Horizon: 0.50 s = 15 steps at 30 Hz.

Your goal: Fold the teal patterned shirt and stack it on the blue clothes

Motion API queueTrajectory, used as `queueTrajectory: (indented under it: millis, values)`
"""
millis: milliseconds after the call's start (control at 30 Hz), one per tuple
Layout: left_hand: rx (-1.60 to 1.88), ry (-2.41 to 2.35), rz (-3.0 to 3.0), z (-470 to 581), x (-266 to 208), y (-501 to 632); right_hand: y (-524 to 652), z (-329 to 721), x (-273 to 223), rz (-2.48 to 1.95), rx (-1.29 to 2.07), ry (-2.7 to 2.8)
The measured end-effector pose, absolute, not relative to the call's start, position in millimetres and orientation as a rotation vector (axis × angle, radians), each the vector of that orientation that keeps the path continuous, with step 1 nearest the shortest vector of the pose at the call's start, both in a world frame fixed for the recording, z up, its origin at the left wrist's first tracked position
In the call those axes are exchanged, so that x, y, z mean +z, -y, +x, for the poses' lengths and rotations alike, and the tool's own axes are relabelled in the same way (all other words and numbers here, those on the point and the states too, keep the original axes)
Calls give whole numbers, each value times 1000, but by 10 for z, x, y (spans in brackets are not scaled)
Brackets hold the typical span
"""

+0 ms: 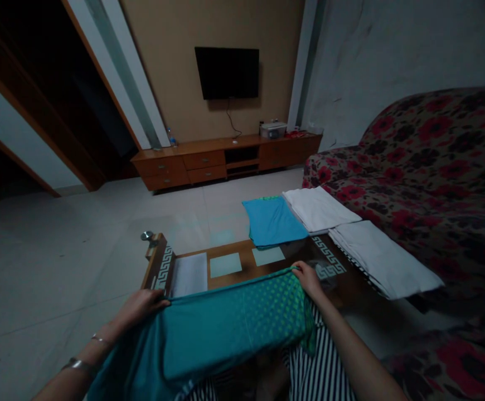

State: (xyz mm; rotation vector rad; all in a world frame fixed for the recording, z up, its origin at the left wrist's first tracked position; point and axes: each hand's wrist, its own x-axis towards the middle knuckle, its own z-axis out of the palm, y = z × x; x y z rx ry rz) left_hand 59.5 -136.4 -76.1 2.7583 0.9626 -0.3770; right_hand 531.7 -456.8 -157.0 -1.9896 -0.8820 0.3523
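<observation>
Both hands pinch the teal cloth's [226,334] top edge, left hand [142,306] lower left, right hand [307,278] centre; keep it taut and level over the desk [246,262].

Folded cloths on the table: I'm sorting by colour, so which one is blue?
The blue cloth is the leftmost of the three folded ones, at the table's far edge. The two cloths to its right are white.
</observation>
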Motion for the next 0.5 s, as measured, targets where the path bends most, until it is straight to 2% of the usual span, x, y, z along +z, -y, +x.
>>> queueTrajectory:
  millis: [500]
  values:
    - [-381,-845,2874,1446,-885,401,3824,5934,-1458,-2477,237,1019]
